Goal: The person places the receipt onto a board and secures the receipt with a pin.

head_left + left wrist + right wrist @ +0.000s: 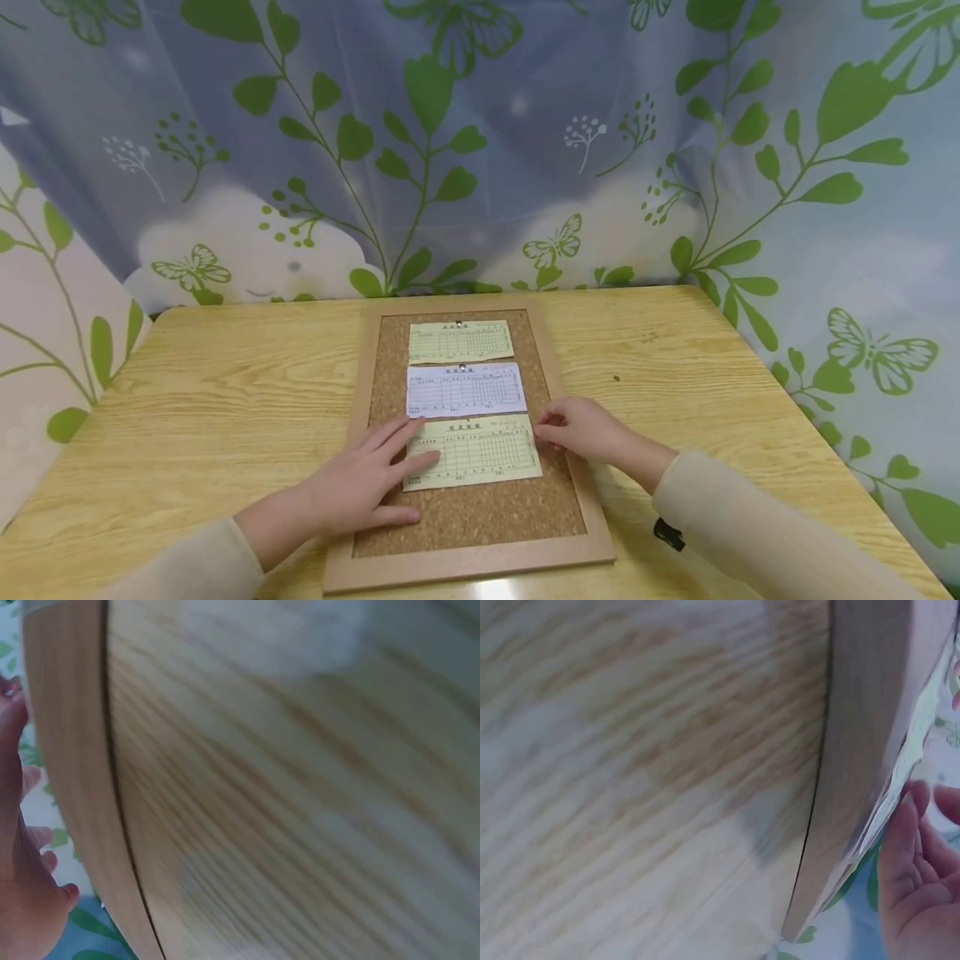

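Three printed receipt slips lie one below another on a wood-framed corkboard (495,521): an upper yellow slip (459,342), a white slip (467,390) and a lower yellow slip (480,454). Push pins (462,367) show at the top edges of the upper two. My left hand (367,475) is spread over the board's left side, its fingertips on the lower slip's left part. At that slip's right edge, my right hand (585,429) pinches with thumb and forefinger. The right wrist view shows these fingers (904,840) curled at the paper's edge.
The board lies on a wood-grain table (247,375). A small dark object (617,378) is on the table to the board's right. A curtain (480,167) with leaf and butterfly prints hangs behind the table. A black item (669,534) shows at my right sleeve.
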Available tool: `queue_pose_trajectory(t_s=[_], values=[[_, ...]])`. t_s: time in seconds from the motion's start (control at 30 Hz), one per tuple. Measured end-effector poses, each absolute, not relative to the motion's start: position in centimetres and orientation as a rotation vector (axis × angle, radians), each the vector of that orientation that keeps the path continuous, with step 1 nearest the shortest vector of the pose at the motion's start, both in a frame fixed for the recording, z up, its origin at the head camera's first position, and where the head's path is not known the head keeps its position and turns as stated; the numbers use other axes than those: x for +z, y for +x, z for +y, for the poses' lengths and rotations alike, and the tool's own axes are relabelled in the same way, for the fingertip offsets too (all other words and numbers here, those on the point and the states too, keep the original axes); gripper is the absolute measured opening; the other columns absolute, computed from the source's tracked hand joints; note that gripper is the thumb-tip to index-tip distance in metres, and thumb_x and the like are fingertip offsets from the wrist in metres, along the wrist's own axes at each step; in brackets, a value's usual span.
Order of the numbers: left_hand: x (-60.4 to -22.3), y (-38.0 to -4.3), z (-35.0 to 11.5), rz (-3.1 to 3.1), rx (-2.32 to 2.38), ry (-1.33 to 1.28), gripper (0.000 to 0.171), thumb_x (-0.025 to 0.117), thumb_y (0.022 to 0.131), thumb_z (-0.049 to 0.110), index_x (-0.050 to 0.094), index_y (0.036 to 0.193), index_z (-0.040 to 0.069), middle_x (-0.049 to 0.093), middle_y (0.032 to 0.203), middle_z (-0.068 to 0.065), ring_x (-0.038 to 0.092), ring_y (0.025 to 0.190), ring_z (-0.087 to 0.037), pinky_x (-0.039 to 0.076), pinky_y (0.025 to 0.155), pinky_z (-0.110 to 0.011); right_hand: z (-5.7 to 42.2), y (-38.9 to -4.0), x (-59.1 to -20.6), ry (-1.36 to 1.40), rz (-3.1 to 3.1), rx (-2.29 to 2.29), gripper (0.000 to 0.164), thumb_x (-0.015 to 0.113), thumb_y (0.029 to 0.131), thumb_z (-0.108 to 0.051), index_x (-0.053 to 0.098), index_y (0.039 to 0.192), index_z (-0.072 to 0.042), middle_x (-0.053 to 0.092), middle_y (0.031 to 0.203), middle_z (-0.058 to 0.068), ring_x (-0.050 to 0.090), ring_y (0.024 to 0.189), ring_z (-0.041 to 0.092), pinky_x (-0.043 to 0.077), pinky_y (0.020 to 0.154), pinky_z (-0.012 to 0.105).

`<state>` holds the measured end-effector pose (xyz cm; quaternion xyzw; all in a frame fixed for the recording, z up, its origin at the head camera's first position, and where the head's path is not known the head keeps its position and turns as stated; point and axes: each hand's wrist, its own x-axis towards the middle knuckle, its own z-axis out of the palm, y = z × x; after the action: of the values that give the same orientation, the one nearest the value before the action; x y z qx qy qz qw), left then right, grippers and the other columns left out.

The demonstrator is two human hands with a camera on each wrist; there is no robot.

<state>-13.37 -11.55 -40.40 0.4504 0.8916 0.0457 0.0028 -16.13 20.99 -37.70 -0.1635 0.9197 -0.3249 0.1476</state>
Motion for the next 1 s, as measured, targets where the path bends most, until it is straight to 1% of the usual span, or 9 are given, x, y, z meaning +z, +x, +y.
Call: queue_pose_trajectory(t_s=[0.07,0.13,0.2,0.27,0.37,0.47,0.67,0.87,1.0], values=[[-40.5,-13.3,-11.7,2.758,0.119,1.401,0.074,0.038,0.087,0.068,0.031,0.147,0.025,0.012,0.154,-0.016,0.011,0.139,-0.035,0.017,0.108,-0.053,20.7,-15.7,-37.7,-0.667,2.746,-0.766,0.024,0.060,0.092,-0.021,0.065,0.106,-0.002,0.063,0.088,0.003,0.058,0.077,0.015,0.049,0.067,0.031],[-40.7,-13.3,-11.9,2.729,0.101,1.394,0.074,0.035,0.087,0.069,0.026,0.148,0.028,0.007,0.155,-0.014,0.006,0.141,-0.032,0.015,0.108,-0.052,20.5,-15.3,-37.8,-0.891,2.799,-0.587,0.038,0.059,0.093,-0.027,0.058,0.123,-0.002,0.060,0.108,0.009,0.057,0.097,0.022,0.047,0.083,0.037],[-40.9,-13.3,-11.9,2.711,0.098,1.409,0.075,0.033,0.087,0.070,0.023,0.149,0.029,0.003,0.155,-0.013,0.003,0.141,-0.031,0.013,0.108,-0.052,20.3,-14.8,-38.0,-1.037,2.801,-0.421,0.051,0.056,0.094,-0.033,0.049,0.135,-0.005,0.050,0.130,0.016,0.047,0.119,0.030,0.038,0.097,0.046],[-41.2,-13.3,-11.9,2.704,0.107,1.431,0.074,0.033,0.087,0.070,0.022,0.149,0.030,0.001,0.156,-0.013,0.002,0.141,-0.031,0.014,0.108,-0.053,20.2,-14.6,-38.2,-1.132,2.779,-0.308,0.056,0.054,0.094,-0.038,0.043,0.140,-0.008,0.040,0.140,0.017,0.037,0.128,0.033,0.031,0.103,0.049],[-41.5,-13.2,-11.9,2.703,0.135,1.456,0.073,0.033,0.087,0.069,0.022,0.149,0.031,0.000,0.156,-0.013,0.003,0.141,-0.033,0.015,0.107,-0.055,20.1,-14.3,-38.5,-1.172,2.755,-0.192,0.057,0.050,0.095,-0.041,0.040,0.142,-0.012,0.033,0.146,0.015,0.031,0.133,0.034,0.027,0.105,0.049],[-41.8,-13.0,-11.9,2.704,0.163,1.458,0.072,0.034,0.088,0.068,0.022,0.149,0.032,0.001,0.155,-0.014,0.004,0.140,-0.035,0.018,0.105,-0.056,20.0,-14.3,-38.5,-1.162,2.741,-0.116,0.056,0.050,0.095,-0.041,0.040,0.143,-0.015,0.030,0.148,0.014,0.029,0.134,0.033,0.028,0.105,0.047],[-42.0,-12.9,-12.2,2.692,0.202,1.442,0.073,0.036,0.087,0.068,0.023,0.149,0.032,0.003,0.155,-0.014,0.006,0.140,-0.035,0.018,0.106,-0.056,19.7,-14.4,-38.2,-1.175,2.706,-0.067,0.054,0.053,0.094,-0.037,0.042,0.141,-0.013,0.031,0.147,0.017,0.032,0.132,0.033,0.030,0.104,0.045],[-42.1,-13.1,-12.3,2.676,0.155,1.438,0.072,0.032,0.087,0.070,0.020,0.149,0.034,0.004,0.155,-0.014,0.007,0.140,-0.034,0.017,0.107,-0.054,19.7,-14.4,-37.8,-1.191,2.701,-0.054,0.053,0.055,0.094,-0.034,0.044,0.140,-0.011,0.033,0.146,0.018,0.035,0.131,0.034,0.031,0.103,0.045],[-41.7,-13.4,-12.1,2.671,0.144,1.467,0.073,0.033,0.087,0.070,0.023,0.149,0.033,0.007,0.155,-0.015,0.011,0.139,-0.034,0.019,0.106,-0.055,19.8,-14.4,-37.7,-1.174,2.700,-0.061,0.053,0.055,0.094,-0.034,0.044,0.140,-0.011,0.033,0.146,0.018,0.034,0.131,0.034,0.031,0.104,0.045]])
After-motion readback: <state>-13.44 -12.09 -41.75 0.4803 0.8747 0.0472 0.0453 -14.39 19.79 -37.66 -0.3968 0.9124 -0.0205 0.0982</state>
